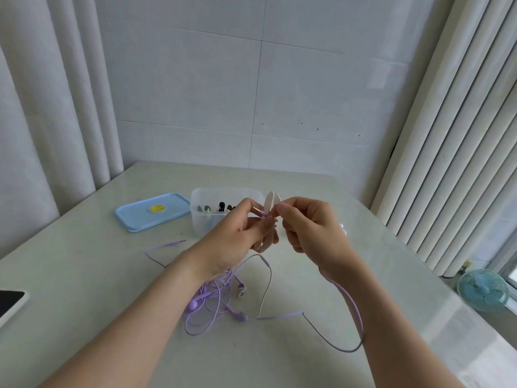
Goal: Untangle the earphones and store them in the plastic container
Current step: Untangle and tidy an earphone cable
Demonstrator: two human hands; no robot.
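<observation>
A tangle of purple earphones (pixel 215 301) lies on the table in front of me, with earbuds among the loops. One jack plug (pixel 179 242) lies loose to the left. My left hand (pixel 237 236) pinches another purple jack plug (pixel 261 213) at chest height and also holds a flat pale winder (pixel 270 204). My right hand (pixel 310 233) pinches the cable right beside that plug, and the cord (pixel 355 312) runs down past my right wrist to the table. Behind my hands stands the clear plastic container (pixel 207 217), open, with dark items inside.
The container's blue lid (pixel 154 211) lies flat to its left. A phone or tablet corner (pixel 11 301) shows at the left edge. A small blue fan (pixel 482 289) stands beyond the table's right edge, by the curtains.
</observation>
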